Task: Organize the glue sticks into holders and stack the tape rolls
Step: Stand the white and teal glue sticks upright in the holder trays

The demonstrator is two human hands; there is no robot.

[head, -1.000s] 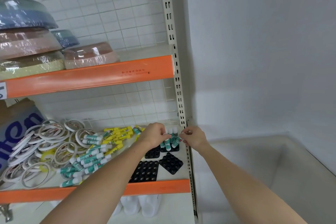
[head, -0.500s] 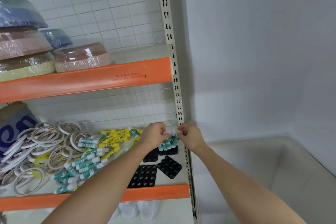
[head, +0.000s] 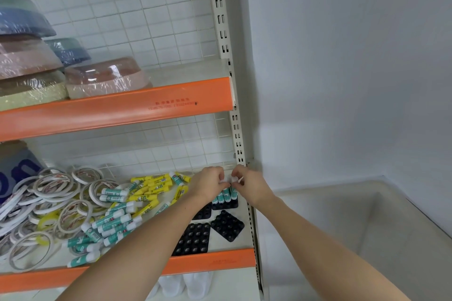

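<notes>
Left hand (head: 208, 184) and right hand (head: 247, 184) both pinch white caps of teal glue sticks (head: 226, 195) standing in far-right black holder (head: 226, 204); should push straight down, seating each fully.

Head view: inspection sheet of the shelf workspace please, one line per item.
Surface: lower shelf, orange front edge.
Job's things: teal and yellow glue sticks lie loose in a pile; tape rolls lie scattered, unstacked, at left; several teal sticks stand in the rear black holder; three more black holders sit empty.
Clutter: wrapped bowls on the upper shelf.
Hands: left hand and right hand pinch caps of the standing sticks.
Cables: nothing seen.
Surroundings: wire grid back, white wall.
</notes>
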